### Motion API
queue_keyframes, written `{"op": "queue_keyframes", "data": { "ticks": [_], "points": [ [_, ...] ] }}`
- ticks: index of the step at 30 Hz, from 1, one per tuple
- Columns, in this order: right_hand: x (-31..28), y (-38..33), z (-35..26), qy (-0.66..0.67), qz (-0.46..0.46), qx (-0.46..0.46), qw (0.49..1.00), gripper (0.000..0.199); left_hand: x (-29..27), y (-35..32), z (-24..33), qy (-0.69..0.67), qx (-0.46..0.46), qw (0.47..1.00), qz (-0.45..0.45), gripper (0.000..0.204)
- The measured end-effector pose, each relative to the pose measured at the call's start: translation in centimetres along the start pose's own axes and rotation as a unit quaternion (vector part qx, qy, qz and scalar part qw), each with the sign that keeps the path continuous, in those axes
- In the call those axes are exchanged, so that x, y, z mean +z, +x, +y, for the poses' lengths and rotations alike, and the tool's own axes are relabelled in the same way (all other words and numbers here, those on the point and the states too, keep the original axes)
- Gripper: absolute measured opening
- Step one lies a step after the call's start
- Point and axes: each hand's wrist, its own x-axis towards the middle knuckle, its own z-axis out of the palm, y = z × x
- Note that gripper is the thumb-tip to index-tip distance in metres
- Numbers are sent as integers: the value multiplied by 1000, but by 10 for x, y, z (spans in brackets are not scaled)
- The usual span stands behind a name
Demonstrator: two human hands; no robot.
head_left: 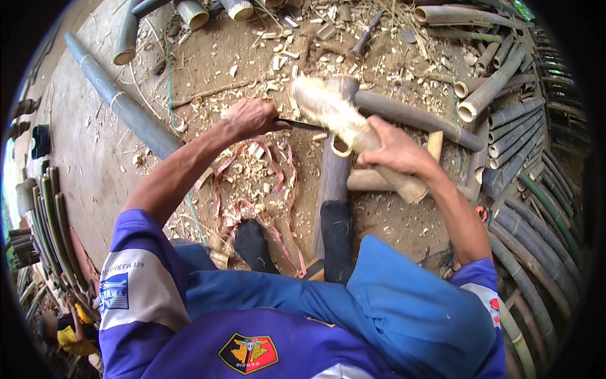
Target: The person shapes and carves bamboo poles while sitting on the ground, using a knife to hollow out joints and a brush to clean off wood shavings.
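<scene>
My left hand (251, 119) is closed round the handle of a knife, whose dark blade (306, 125) points right and touches or nearly touches a bamboo piece (322, 104). That piece is pale and fuzzy with fibres at its upper left end, and slightly blurred. My right hand (396, 150) grips it near its lower right part, thumb over the top. Under the piece lies a grey bamboo pole (334, 174) running toward my feet, and the piece hides part of it. A small open bamboo end (341, 146) shows just beneath the piece.
A thick bamboo pole (410, 117) lies crosswise beyond my right hand. A long grey bamboo (117, 95) rests at the left. Stacked bamboo (514, 132) fills the right side. Wood shavings (252, 170) and a pink ribbon (218, 183) litter the ground near my dark-socked feet (338, 237).
</scene>
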Motion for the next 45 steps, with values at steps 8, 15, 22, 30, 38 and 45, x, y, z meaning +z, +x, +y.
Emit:
{"op": "queue_keyframes", "data": {
  "ticks": [8,15,22,30,38,45],
  "points": [
    [1,-38,33,168,228,-37,958,111,16,-56,69,-41,-55,992,108,25],
    [27,-33,38,-106,171,-200,959,72,27,-53,61,-18,-91,995,25,22],
    [19,5,59,-519,111,-333,780,54,24,-49,63,11,-104,995,8,20],
    [18,8,53,-526,128,-351,764,21,31,-46,63,25,-121,992,-2,20],
    [27,21,53,-498,110,-333,793,26,44,-47,61,64,-81,993,61,20],
    [-21,-8,33,-247,205,-230,919,48,1,-9,16,-566,-68,820,-49,17]
  ]
}}
